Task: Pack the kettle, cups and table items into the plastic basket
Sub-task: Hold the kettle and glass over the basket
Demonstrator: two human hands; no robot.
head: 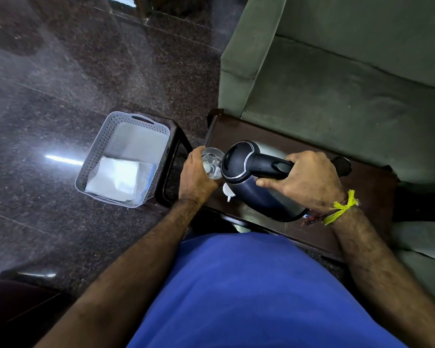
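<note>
My right hand [309,179] grips the kettle [256,182] by its handle, tilted over the worktop [362,192]; my left hand [196,174] holds a glass [211,162] at its spout

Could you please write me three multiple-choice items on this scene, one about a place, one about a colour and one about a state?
1. Where does the plastic basket stand?
A. on the green sofa
B. on a dark stool left of the table
C. on the person's lap

2. What colour is the thread on the right wrist?
A. yellow
B. red
C. white

3. What is the right hand doing?
A. resting flat on the table
B. hanging idle
C. gripping the kettle by its handle

Answers:
1. B, the basket sits on a dark stool beside the table.
2. A, a yellow thread is tied at that wrist.
3. C, its fingers curl round the black handle while the left hand holds a clear glass.
</note>
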